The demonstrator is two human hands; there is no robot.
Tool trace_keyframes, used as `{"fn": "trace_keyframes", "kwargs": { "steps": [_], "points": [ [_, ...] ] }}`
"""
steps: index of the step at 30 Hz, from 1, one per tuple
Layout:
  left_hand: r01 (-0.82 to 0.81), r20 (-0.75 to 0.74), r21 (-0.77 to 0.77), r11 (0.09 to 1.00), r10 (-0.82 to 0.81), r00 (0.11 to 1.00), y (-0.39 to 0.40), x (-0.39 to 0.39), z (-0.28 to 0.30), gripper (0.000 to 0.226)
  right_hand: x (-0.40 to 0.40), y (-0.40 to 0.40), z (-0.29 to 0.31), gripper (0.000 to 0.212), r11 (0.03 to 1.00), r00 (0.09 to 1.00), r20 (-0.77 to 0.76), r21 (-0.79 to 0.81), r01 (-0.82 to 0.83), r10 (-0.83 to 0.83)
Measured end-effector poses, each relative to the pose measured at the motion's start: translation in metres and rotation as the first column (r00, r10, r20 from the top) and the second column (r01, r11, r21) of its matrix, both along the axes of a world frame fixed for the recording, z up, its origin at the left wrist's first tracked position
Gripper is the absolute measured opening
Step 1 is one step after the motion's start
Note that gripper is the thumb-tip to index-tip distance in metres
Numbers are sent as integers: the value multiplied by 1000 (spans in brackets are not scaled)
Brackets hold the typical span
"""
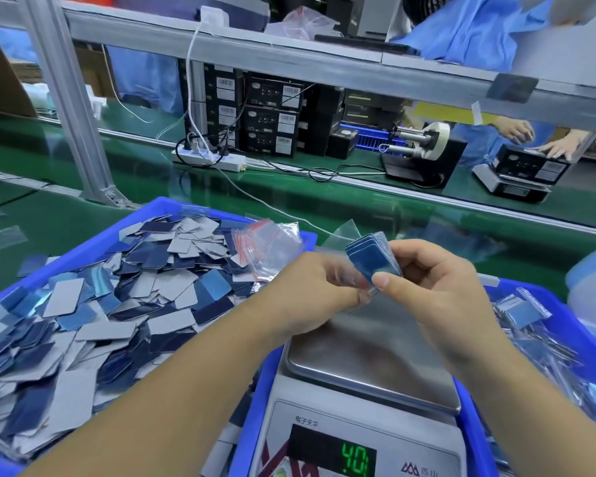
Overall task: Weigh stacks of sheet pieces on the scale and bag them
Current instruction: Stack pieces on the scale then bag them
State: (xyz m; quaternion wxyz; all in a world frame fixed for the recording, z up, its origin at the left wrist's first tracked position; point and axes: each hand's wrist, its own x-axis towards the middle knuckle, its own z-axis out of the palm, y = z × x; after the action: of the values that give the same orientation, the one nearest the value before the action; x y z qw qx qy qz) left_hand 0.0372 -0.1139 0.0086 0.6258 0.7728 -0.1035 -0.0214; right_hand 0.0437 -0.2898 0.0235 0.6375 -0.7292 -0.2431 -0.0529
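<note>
Above the scale pan [375, 356], at centre: a stack of blue sheet pieces [372, 259], partly inside a clear bag [344, 235]. Right hand [437, 280] at 3 o'clock of the stack, fingers [386, 279] curled round it, thumb pressed on the top piece. Left hand [310, 287] at 9 o'clock, fingers pinching the bag's lower edge; motion blur there. Scale display [355, 463] at 6 o'clock, green digits 4.01. At 9 o'clock, a blue bin [93, 242] heaped with loose grey and blue pieces [117, 304]; empty red-striped zip bags [269, 249] at its far corner. At 3 o'clock, a second blue bin [572, 321] holding filled bags [527, 315]. At 12 o'clock, green worktop [289, 194] with a power strip [210, 160].
</note>
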Motion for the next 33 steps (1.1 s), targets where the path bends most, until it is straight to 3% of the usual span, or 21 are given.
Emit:
{"fn": "trace_keyframes", "kwargs": {
  "steps": [3, 8, 15, 20, 23, 27, 30, 33],
  "points": [
    [-1, -28, -4, 1000, 1, 1000, 2, 2, -2, 14, 2, -2, 0, 25, 999, 999, -14, -9, 44, -44],
    [-48, -40, 62, 997, 51, 998, 3, 3, -4, 13, 3, -2, 1, 26, 997, 997, -40, 14, 70, -69],
    [-38, -43, 107, 994, 43, 998, 6, 2, -3, 36, 1, -2, 2, 26, 996, 995, -55, 29, 82, -80],
    [-161, -26, 19, 987, 162, 987, 5, 2, -2, 57, 6, -8, 3, 27, 984, 982, -72, -33, 172, -174],
    [-122, -44, -94, 988, 118, 992, 7, 4, -2, 33, 10, -13, 2, 26, 927, 962, -22, -274, 256, -272],
    [-103, -66, -145, 984, 95, 993, 10, 6, -4, 29, 12, -13, -5, 15, 709, 967, 94, -663, 238, -237],
    [-96, -75, -169, 981, 84, 994, 10, 7, -5, 20, 11, -11, -9, 14, 580, 988, 84, -802, 144, -129],
    [-109, -60, -137, 985, 102, 993, 11, 8, -6, 36, 13, -12, -9, 16, 547, 988, 117, -823, 150, -96]
  ]
}}
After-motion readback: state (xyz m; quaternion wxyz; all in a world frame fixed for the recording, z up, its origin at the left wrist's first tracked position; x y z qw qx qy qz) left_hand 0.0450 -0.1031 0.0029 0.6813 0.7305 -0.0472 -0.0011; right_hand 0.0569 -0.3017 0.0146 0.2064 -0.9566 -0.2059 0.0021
